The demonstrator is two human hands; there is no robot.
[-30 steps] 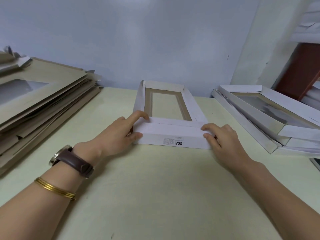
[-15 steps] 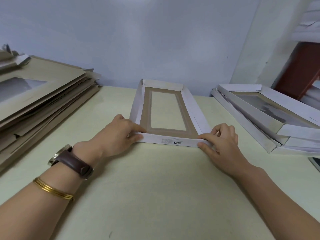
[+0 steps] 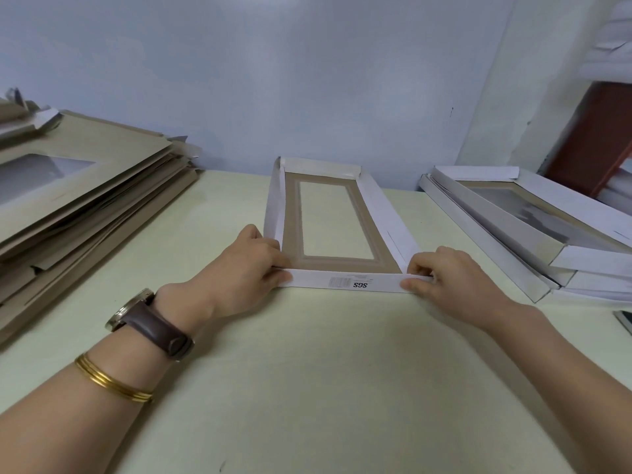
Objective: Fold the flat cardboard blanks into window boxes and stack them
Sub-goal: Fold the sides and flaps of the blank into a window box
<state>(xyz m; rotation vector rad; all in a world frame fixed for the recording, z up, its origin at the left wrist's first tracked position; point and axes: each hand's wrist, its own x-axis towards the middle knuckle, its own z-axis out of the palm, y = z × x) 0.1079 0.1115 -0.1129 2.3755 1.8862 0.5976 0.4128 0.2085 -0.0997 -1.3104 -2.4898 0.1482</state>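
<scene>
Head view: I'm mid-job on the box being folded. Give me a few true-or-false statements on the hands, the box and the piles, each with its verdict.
1. The left hand and the right hand each pinch an end of the near wall of the box. True.
2. The box sits on top of another box. False: it lies on the table, apart from the finished boxes stacked to the right.
3. The flat blanks are piled on the left side of the table. True.
4. Both wrists are bare. False: the left wrist wears a watch and the forearm behind it wears bangles.
</scene>
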